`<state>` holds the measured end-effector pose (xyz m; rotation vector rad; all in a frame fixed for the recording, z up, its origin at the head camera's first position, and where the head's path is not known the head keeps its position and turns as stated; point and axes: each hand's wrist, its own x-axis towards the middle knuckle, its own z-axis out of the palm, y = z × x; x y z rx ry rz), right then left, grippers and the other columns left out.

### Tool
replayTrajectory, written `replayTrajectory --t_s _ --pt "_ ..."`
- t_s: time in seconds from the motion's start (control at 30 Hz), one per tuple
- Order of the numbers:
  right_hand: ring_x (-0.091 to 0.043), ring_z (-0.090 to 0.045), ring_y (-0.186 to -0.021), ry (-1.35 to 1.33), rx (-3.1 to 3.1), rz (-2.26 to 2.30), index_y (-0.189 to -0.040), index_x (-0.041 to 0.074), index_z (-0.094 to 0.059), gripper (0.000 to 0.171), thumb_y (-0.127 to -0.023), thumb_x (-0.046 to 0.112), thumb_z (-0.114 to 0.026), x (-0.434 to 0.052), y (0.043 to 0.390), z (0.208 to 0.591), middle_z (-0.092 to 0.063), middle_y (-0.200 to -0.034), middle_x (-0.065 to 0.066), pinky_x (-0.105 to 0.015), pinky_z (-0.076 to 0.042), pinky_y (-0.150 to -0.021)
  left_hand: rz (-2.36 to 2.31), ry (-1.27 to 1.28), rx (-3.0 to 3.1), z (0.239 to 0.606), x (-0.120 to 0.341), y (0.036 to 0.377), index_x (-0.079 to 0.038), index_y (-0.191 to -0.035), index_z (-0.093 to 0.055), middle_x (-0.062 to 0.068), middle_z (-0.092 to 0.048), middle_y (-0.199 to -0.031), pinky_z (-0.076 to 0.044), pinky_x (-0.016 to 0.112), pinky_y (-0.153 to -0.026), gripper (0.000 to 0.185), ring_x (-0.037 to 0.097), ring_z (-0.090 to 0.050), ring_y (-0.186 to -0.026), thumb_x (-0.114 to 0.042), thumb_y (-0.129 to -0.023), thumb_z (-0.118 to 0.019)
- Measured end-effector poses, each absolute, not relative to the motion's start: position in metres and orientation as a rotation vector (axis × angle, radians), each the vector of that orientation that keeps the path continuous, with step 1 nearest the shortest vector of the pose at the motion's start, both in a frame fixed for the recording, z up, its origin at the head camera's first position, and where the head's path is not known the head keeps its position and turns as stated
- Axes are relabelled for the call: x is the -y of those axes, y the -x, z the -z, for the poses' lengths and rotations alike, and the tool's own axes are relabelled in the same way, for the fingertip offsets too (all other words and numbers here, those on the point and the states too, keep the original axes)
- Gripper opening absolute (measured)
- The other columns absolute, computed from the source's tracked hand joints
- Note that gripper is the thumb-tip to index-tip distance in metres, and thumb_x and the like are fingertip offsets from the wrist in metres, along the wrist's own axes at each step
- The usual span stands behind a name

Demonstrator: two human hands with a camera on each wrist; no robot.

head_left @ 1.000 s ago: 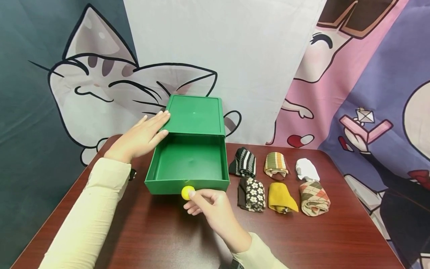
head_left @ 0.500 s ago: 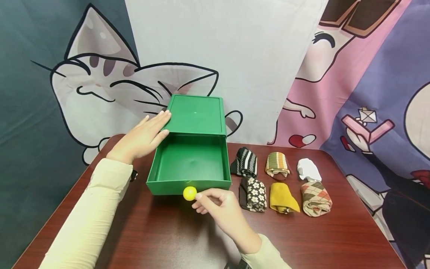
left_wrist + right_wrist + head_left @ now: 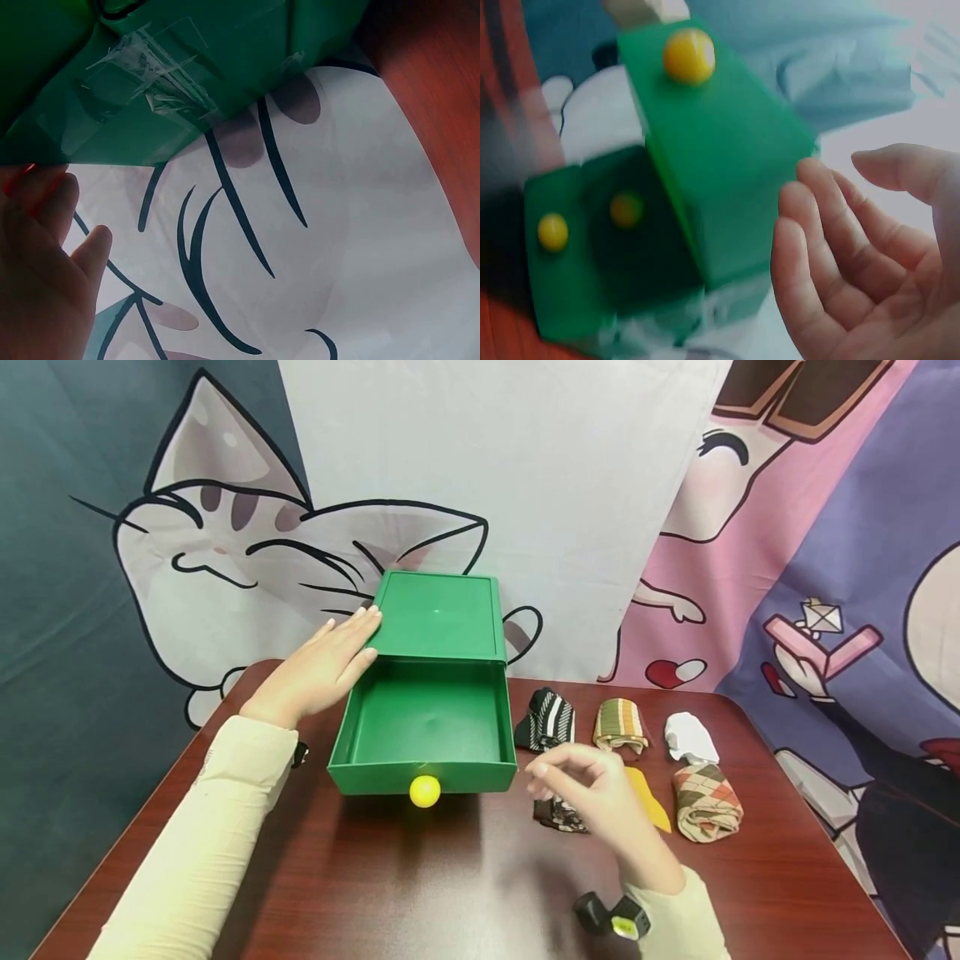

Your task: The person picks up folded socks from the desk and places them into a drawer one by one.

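Head view looks forward and down from above the table point(image 3: 420, 893), taking in the whole green box point(image 3: 438, 614) and its open drawer point(image 3: 423, 727); left wrist view sits tight against the box point(image 3: 187, 67), facing the backdrop; right wrist view, blurred, faces the drawer front point(image 3: 720, 150) close up; all three share the box.

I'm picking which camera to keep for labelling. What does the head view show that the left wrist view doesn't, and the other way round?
Only the head view shows the open green drawer, its yellow knob, the folded socks and the right hand hovering above them. Only the left wrist view shows clear tape stuck on the box's green wall. Both show the left hand resting against the box, the cat backdrop and the table.
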<state>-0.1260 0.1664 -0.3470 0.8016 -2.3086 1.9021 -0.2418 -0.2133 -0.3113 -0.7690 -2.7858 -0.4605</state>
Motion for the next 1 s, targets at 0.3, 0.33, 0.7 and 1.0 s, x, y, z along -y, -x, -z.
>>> replayTrajectory --t_s 0.3,0.33,0.7,1.0 --pt "-0.014 -0.071 -0.083 -0.44 2.465 -1.971 -0.112 -0.015 -0.064 0.026 -0.1 0.007 -0.064 -0.202 0.195 0.359 -0.071 -0.095 -0.011 -0.032 -0.062 -0.079 0.505 0.762 2.785 0.315 0.215 0.244 -0.004 -0.161 -0.024 0.013 -0.024 -0.167 -0.011 0.052 -0.126 0.058 0.029 -0.017 -0.155 -0.032 -0.112 -0.035" --pt "-0.012 -0.071 -0.082 -0.391 2.494 -1.939 -0.113 -0.015 -0.065 0.027 -0.1 0.008 -0.064 -0.205 0.202 0.361 -0.071 -0.096 -0.013 -0.031 -0.062 -0.078 0.511 0.76 2.784 0.315 0.215 0.244 -0.004 -0.161 -0.024 0.013 -0.024 -0.167 -0.011 0.052 -0.126 0.058 0.029 -0.017 -0.155 -0.032 -0.112 -0.035" --pt "-0.028 -0.073 -0.088 -0.07 2.835 -1.537 -0.123 -0.009 -0.063 0.032 -0.097 0.011 -0.064 -0.222 0.257 0.388 -0.07 -0.109 -0.025 -0.029 -0.062 -0.073 0.525 0.759 2.771 0.319 0.214 0.244 -0.004 -0.161 -0.025 0.013 -0.024 -0.166 -0.012 0.052 -0.126 0.057 0.029 -0.017 -0.155 -0.032 -0.112 -0.035" --pt "-0.041 -0.068 -0.099 0.074 3.083 -1.166 -0.134 -0.015 -0.05 0.055 -0.097 0.023 -0.065 -0.215 0.274 0.398 -0.057 -0.128 -0.034 -0.039 -0.061 -0.077 0.551 0.764 2.751 0.318 0.213 0.242 -0.004 -0.161 -0.025 0.013 -0.025 -0.166 -0.013 0.051 -0.126 0.057 0.029 -0.018 -0.155 -0.032 -0.112 -0.035"
